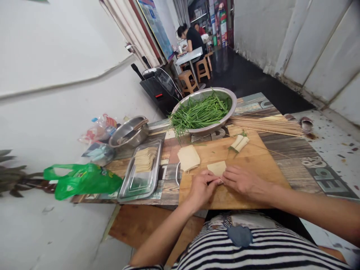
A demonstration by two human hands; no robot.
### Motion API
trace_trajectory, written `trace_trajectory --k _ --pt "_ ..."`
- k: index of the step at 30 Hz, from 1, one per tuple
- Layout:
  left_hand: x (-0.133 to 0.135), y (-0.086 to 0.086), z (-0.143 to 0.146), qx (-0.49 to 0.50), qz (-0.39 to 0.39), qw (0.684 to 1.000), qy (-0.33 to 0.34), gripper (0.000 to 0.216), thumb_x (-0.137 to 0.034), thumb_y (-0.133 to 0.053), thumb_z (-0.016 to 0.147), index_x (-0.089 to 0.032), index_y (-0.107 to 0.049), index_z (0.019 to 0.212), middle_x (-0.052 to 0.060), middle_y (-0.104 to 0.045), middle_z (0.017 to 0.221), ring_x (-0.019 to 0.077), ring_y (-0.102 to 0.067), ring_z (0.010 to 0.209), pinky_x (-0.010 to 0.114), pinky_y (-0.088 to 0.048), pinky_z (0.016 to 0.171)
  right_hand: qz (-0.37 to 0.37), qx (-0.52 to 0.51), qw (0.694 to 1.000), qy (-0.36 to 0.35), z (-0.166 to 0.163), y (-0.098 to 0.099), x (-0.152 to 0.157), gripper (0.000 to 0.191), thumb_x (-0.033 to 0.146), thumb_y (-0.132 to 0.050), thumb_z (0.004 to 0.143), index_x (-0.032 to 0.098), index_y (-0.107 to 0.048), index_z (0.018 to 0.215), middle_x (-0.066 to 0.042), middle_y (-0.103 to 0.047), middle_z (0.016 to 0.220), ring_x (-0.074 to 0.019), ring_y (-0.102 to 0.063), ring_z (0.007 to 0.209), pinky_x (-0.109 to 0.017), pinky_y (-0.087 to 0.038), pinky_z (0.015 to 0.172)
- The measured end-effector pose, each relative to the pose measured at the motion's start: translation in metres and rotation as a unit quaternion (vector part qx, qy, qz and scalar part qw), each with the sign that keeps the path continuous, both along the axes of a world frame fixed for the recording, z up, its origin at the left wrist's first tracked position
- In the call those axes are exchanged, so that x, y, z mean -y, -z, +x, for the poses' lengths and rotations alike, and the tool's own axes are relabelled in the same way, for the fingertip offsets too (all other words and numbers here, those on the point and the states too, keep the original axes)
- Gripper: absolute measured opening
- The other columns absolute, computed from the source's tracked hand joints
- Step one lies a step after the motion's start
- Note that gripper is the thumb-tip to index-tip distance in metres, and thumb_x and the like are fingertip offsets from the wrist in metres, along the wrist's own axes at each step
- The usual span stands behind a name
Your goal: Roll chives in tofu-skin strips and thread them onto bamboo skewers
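Observation:
A pale yellow tofu sheet (pixel 216 167) lies on the wooden cutting board (pixel 258 165) near its front edge. My left hand (pixel 204 185) is closed at the near left edge of this sheet, thumb and fingers pinched. From the right, my right hand (pixel 244 182) presses closed fingers on the same near edge, its fingertips almost touching the left hand's. Whatever is tucked under the fingers is hidden. Beyond my left hand is a stack of tofu sheets (pixel 189 157). Two tofu rolls (pixel 239 142) with green ends rest side by side at the board's far part.
A metal bowl (pixel 233 98) heaped with green chives (pixel 204 112) stands behind the board. Thin wooden skewers (pixel 267 125) lie to its right. Leftward are a metal tray (pixel 137 186) with more sheets, a smaller bowl (pixel 115 140) and a green bag (pixel 87 182). People sit farther back.

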State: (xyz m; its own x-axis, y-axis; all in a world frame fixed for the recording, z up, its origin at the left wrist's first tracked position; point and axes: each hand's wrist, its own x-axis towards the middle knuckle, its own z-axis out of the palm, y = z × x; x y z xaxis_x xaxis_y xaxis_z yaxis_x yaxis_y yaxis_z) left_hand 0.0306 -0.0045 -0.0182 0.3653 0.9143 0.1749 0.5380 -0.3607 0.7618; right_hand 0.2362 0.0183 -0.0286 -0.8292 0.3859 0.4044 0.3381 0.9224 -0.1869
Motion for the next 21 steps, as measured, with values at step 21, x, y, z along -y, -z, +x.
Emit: trace_trajectory --k 21 --pt "0.012 0.007 -0.001 0.005 0.085 0.995 -0.056 0.017 -0.022 -0.058 0.090 -0.017 -0.074 0.084 0.005 -0.070 0.081 0.0166 -0.063 0.077 0.028 -0.051 0.070 -0.256 -0.054 0.963 0.066 -0.004 -0.005 -0.015 0.028 0.020 -0.045 0.095 0.014 -0.065 0.077 -0.007 -0.059 0.080 -0.0160 -0.053 0.075 -0.028 -0.043 0.071"
